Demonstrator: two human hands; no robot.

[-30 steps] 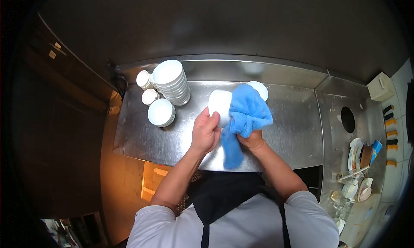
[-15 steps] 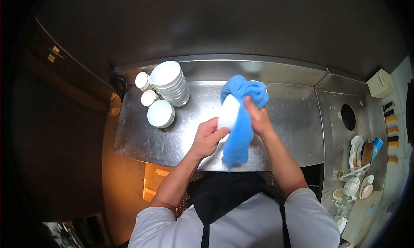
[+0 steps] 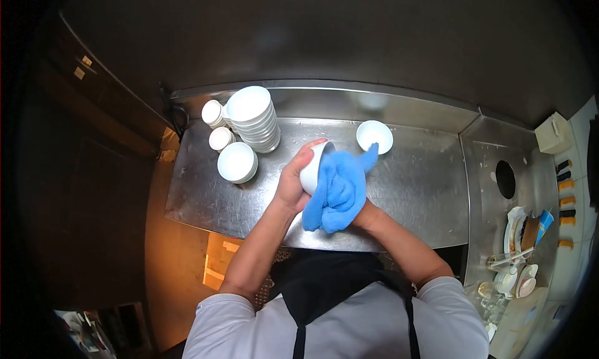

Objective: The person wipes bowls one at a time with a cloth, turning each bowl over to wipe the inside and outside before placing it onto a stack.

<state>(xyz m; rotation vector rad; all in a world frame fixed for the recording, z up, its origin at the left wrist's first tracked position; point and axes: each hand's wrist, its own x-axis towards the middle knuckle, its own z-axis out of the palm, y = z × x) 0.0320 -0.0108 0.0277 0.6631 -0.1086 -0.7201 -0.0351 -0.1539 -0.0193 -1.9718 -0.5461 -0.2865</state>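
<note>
In my left hand is a white bowl, tilted on its side with the fingers curved round its outer wall. A blue cloth covers the bowl's mouth on the right and hangs below it. My right hand is behind the cloth; its fingers are mostly hidden, and it presses the cloth toward the bowl. Another white bowl stands upright on the metal counter, just beyond a loose corner of the cloth.
At the counter's left stand a tall stack of white bowls, a shorter bowl stack and small cups. A raised metal ledge runs along the back. To the right, a round hole and used dishes occupy the side counter.
The bowl in my left hand has turned, its mouth now facing right. The cloth has bunched over it, my right hand has dropped behind the cloth, and the standing bowl is uncovered.
</note>
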